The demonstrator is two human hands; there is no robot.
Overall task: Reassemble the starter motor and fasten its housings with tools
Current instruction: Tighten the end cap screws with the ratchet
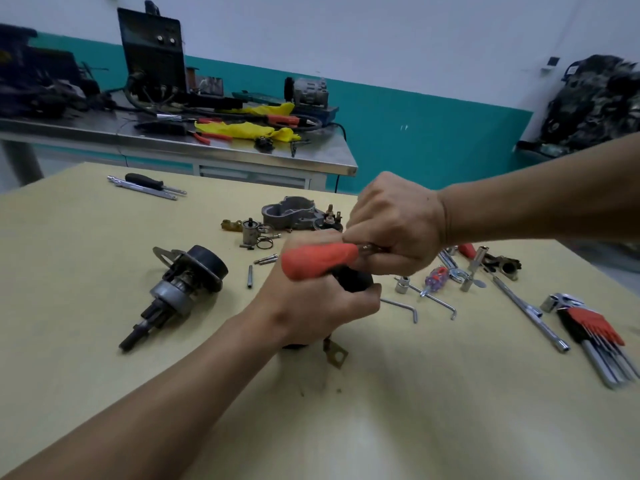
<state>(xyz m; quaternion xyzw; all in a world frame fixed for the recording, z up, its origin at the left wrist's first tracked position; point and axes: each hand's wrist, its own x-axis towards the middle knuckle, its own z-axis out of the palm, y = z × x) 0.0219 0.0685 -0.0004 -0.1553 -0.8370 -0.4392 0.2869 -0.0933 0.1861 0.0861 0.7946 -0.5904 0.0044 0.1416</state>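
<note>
On the tan table, centre frame, my left hand grips the black motor body. My right hand is curled round the orange-handled tool above it. I'm probably seating internals. Next, the shaft assembly at centre left must slide in straight.

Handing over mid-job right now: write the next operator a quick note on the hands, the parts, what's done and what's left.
Left hand: grips the black motor body down on the table.
Right hand: grips the orange-handled tool at its metal neck, over the body; the tip is hidden.
Parts: the armature assembly lies apart to the left. The grey cast housing sits behind the hands. Loose bolts lie between them, and the hex key set is far right.
Done: nothing visibly joined or fastened.
Left: fit the armature, body and housing together, then bolt them up.
</note>
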